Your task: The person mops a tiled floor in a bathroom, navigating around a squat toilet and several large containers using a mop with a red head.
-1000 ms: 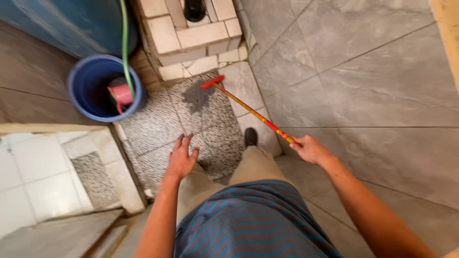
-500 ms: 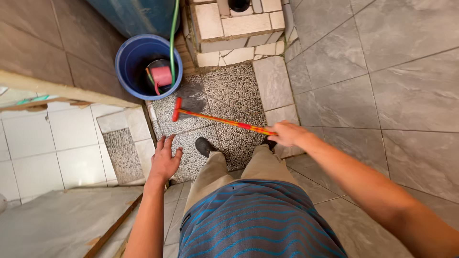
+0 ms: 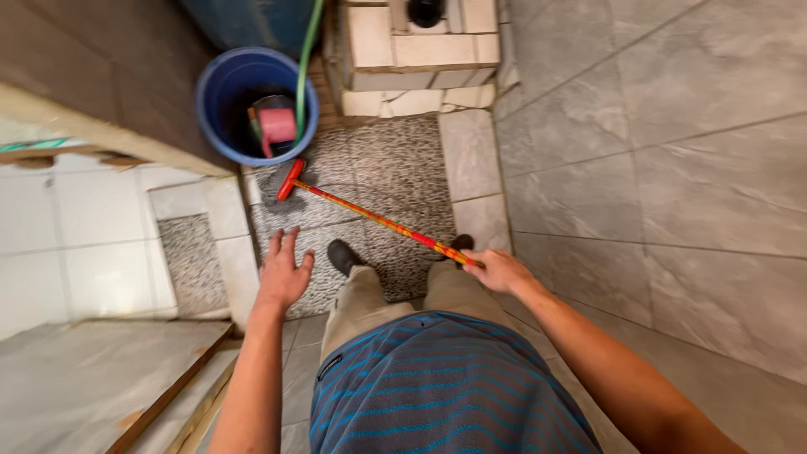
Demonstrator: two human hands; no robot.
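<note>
Gripping a red-headed broom (image 3: 370,217), the right hand (image 3: 496,270) is closed; left hand (image 3: 282,273) hangs open, empty.

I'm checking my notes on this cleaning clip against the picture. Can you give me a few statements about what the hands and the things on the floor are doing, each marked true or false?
1. The right hand grips the red-and-yellow handle of the floor scrubber. True.
2. The left hand holds the green hose. False: it is open with fingers spread and holds nothing.
3. The scrubber's red head rests on the pebble-patterned floor near the blue bucket. True.
4. The blue bucket lies tipped on its side. False: it stands upright, with a pink object inside.
5. The green hose runs into the bucket. True.
</note>
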